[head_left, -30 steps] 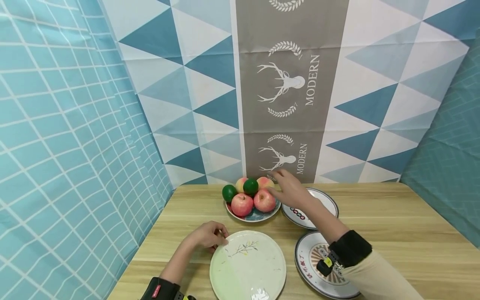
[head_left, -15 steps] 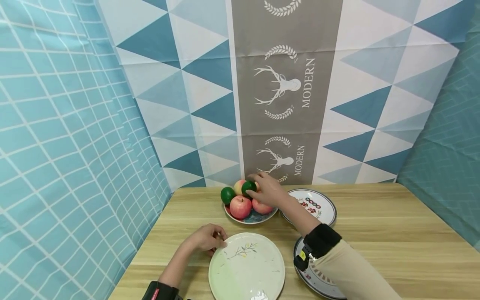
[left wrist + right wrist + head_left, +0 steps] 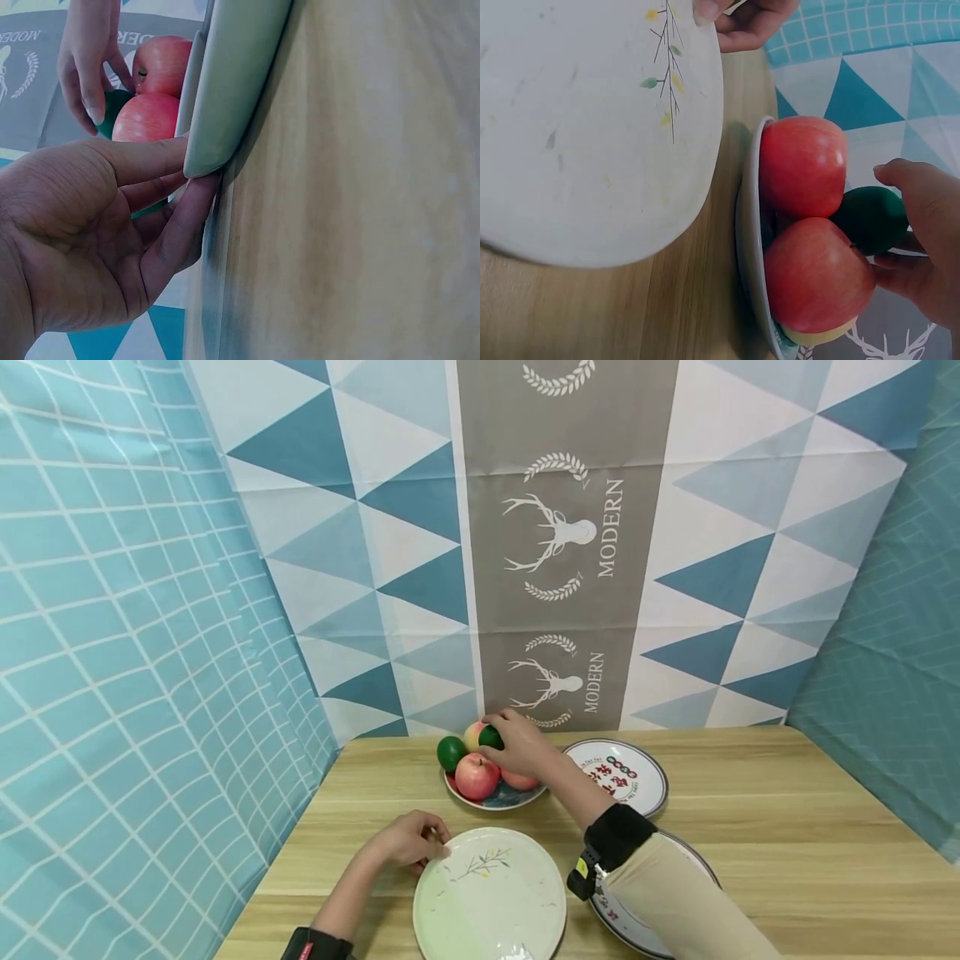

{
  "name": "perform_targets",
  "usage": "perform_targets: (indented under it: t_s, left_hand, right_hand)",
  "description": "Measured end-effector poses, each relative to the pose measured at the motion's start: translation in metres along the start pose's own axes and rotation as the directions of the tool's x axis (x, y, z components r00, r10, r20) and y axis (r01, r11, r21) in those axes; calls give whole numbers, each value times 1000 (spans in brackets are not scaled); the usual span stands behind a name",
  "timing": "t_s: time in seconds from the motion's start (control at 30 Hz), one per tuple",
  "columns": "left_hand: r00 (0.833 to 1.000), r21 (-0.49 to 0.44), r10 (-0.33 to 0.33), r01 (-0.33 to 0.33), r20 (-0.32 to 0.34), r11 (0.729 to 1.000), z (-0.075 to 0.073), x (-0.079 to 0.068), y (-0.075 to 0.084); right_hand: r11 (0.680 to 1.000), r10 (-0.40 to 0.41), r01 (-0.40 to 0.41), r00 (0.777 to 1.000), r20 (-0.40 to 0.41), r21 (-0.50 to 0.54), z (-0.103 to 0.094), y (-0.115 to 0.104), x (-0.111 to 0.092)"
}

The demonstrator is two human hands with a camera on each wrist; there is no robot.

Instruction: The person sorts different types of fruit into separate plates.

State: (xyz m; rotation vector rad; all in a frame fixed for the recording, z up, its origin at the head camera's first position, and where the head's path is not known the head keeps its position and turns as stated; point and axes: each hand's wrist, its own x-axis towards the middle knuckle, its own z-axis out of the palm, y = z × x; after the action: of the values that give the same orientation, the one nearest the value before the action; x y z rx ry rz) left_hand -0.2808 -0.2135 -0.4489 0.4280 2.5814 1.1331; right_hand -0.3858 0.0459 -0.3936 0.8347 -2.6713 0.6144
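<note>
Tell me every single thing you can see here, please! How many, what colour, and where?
Sprig plate: 1, pale green and cream, front middle
Fruit dish: 1, blue inside, behind the sprig plate
Apples: 2, red, in the fruit dish
Dark green fruits: 2, in the fruit dish
Peach: at least 1, yellow-pink, in the fruit dish
Dark-rimmed plates: 2, white, on the right
Table: 1, light brown, under the plates
Wall cloths: 3, blue-grey-white behind, turquoise left, teal right
Wristbands: 2, black, one per wrist
Sleeve: 1, cream, right arm
Left hand: 1, fingers pinching the sprig plate's rim
Right hand: 1, fingers around one dark green fruit; grip unclear
</note>
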Motion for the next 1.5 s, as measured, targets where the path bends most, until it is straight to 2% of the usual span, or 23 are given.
perform_targets:
  t_s: [0.33, 0.6, 0.93, 1.23, 1.5]
  left_hand:
    - [1000, -8, -3, 3, -4, 1000, -1, 0, -1]
    - [1000, -9, -9, 9, -2, 1000, 0, 2, -1]
    - [1000, -13, -1, 1, 4, 1000, 1, 2, -3]
    - [1000, -18, -6, 6, 1, 1000, 1, 1, -1]
    - [1000, -14, -8, 8, 4, 1000, 1, 0, -1]
  right_hand:
    - [999, -16, 16, 1000, 3, -49, 9, -4, 10]
    - [997, 12, -9, 999, 42, -80, 15, -2, 14]
    - [998, 34, -29, 997, 76, -62, 18, -1, 13]
    - [998, 10, -6, 998, 65, -60, 16, -1, 16]
    - [1000, -5, 6, 999, 41, -20, 9, 1, 15]
